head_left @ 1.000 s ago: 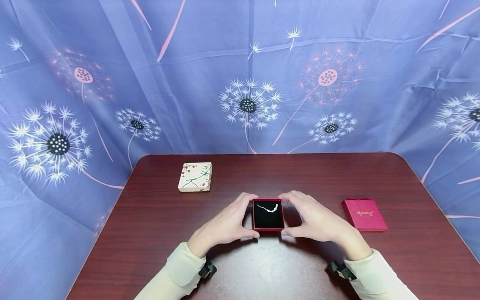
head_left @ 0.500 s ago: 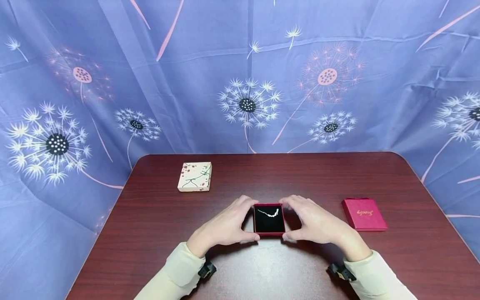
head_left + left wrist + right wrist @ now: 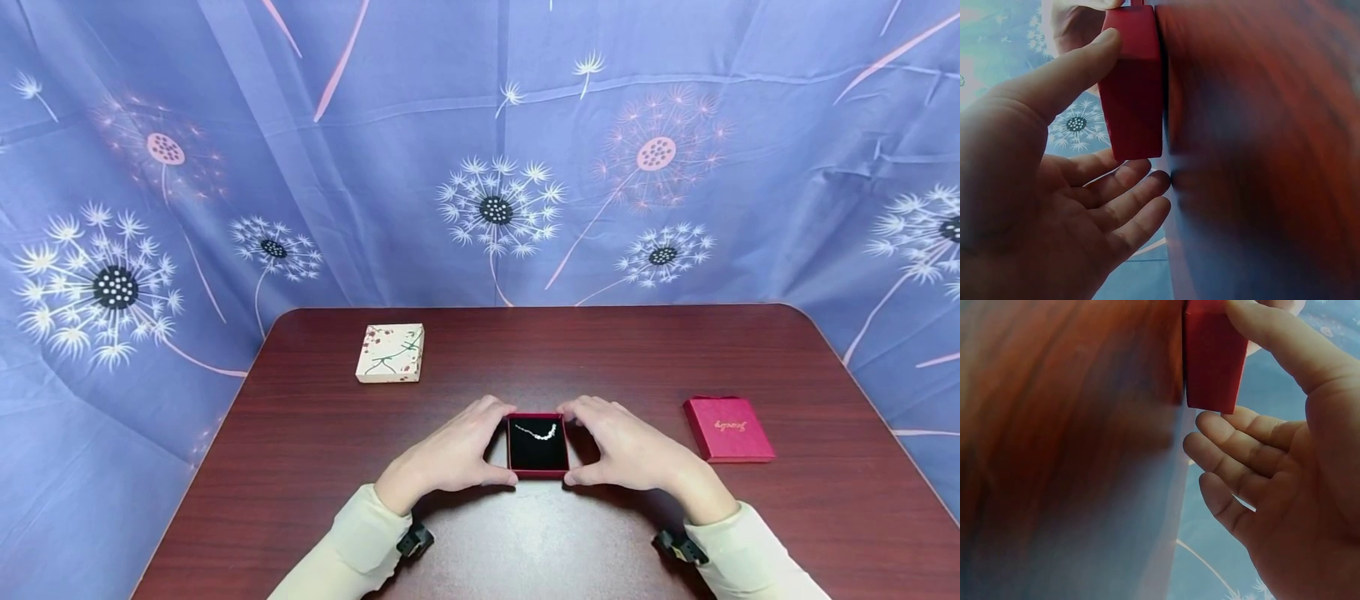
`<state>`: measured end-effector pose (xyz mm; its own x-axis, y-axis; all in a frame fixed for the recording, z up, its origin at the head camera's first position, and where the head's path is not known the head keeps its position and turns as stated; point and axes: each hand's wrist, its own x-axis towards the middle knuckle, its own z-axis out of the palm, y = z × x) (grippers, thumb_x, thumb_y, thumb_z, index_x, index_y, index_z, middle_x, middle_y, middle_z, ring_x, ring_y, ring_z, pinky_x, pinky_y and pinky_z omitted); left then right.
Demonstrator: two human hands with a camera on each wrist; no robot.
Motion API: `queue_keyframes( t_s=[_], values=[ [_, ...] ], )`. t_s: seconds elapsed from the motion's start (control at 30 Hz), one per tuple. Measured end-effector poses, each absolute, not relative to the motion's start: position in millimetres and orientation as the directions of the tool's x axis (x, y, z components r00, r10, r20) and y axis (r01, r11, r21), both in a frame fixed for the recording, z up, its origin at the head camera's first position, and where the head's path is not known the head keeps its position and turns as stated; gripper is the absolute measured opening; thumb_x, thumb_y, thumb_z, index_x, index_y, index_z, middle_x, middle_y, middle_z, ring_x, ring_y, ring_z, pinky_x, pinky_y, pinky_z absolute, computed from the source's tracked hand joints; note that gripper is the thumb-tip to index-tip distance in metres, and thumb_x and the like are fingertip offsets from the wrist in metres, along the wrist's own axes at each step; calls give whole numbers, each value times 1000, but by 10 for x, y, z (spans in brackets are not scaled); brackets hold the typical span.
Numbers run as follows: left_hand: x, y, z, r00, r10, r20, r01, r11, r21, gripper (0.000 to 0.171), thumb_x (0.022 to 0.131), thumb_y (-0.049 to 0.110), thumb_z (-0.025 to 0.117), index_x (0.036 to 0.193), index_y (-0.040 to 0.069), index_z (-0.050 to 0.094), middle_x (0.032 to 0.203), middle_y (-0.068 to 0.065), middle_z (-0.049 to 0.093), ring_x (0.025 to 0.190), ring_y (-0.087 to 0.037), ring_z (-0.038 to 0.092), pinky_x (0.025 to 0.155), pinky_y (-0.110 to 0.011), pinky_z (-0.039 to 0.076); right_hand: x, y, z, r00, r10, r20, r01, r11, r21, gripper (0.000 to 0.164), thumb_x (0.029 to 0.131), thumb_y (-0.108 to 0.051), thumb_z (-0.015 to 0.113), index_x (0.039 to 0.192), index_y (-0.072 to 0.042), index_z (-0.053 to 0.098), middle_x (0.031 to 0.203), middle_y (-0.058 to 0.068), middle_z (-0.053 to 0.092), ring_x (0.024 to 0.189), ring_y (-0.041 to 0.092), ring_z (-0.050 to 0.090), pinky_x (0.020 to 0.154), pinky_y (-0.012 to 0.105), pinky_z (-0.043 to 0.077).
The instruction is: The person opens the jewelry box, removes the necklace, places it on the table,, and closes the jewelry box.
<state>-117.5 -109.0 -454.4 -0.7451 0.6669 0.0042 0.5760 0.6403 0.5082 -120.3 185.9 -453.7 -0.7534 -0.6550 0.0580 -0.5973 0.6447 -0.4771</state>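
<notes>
A small red jewelry box (image 3: 537,474), lidless and lined in black, sits between both hands at the middle of the table. On its black lining lies a silvery bracelet or chain (image 3: 542,436). My left hand (image 3: 459,448) grips the box's left corners, thumb at the near side and index finger at the far one. The right hand (image 3: 626,446) holds the right corners the same way. Both wrist views show the red box side (image 3: 1132,100) between thumb and index finger, the other fingers loosely spread. The box's underside is hidden.
A red lid (image 3: 729,429) with gold lettering lies on the right of the brown table (image 3: 570,350). Toward the back left is a cream box (image 3: 390,354) with a floral branch print. A blue dandelion-print cloth (image 3: 405,167) hangs behind and beside the table.
Both hands have moved the red jewelry box a little toward the person, with the chain inside it. The lid and the cream box have stayed in place.
</notes>
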Motion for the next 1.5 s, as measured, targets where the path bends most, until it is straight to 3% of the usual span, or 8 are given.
queue_keyframes(
  t_s=[0.57, 0.7, 0.8, 0.9, 1.1, 1.33, 1.5],
  values=[
    [-1182, -1087, -4542, -734, 679, -13, 587, 644, 491, 87, 87, 42, 88, 153, 3, 48, 143, -6, 56, 135, -19, 50, 120, -36, 37, -1196, 1868, -4504, -756, -652, 59, -593, 643, -484, 82, 81, -52, 89, 143, -8, 58, 132, -1, 62, 126, 22, 55, 110, 54, 44],
    [-1185, -1091, -4551, -734, 679, -5, 587, 638, 498, 87, 86, 42, 88, 153, 2, 48, 142, -6, 56, 134, -19, 50, 119, -36, 38, -1206, 1851, -4470, -739, -656, 154, -646, 625, -439, 62, 89, -49, 84, 135, -13, 65, 132, 0, 62, 125, 21, 54, 107, 54, 46],
    [-1188, -1094, -4550, -735, 678, 0, 587, 636, 501, 86, 86, 42, 88, 152, 2, 49, 142, -6, 56, 134, -19, 51, 118, -36, 39, -1218, 1793, -4449, -714, -658, 242, -695, 623, -358, 36, 93, -36, 84, 119, -15, 73, 128, 5, 64, 120, 24, 57, 100, 53, 49],
    [-1188, -1095, -4547, -735, 678, 2, 588, 636, 500, 86, 86, 41, 88, 151, 2, 50, 142, -6, 56, 133, -19, 51, 118, -36, 39, -1220, 1723, -4448, -701, -656, 280, -713, 650, -262, 21, 92, -28, 84, 108, -15, 77, 126, 9, 66, 117, 28, 59, 92, 51, 51],
    [-1187, -1091, -4529, -737, 676, 1, 583, 635, 506, 85, 86, 42, 88, 151, 2, 50, 141, -6, 56, 133, -19, 52, 118, -37, 40, -1212, 1630, -4470, -693, -660, 288, -712, 688, -138, 14, 89, -23, 83, 100, -14, 80, 122, 8, 67, 115, 28, 59, 85, 47, 52],
    [-1190, -1090, -4549, -745, 667, -9, 571, 645, 508, 84, 86, 42, 89, 150, 4, 51, 141, -5, 56, 132, -18, 52, 117, -38, 41, -1214, 1623, -4486, -688, -673, 271, -722, 672, -164, 7, 88, -22, 82, 94, -21, 81, 123, 6, 67, 116, 27, 59, 86, 47, 51],
    [-1188, -1093, -4563, -747, 665, -14, 568, 650, 505, 84, 86, 43, 89, 150, 4, 51, 141, -4, 56, 133, -18, 51, 118, -39, 40, -1209, 1588, -4496, -704, -646, 295, -699, 703, -129, 8, 86, -21, 82, 94, -19, 81, 121, 5, 68, 114, 28, 59, 83, 45, 50]
  ],
)
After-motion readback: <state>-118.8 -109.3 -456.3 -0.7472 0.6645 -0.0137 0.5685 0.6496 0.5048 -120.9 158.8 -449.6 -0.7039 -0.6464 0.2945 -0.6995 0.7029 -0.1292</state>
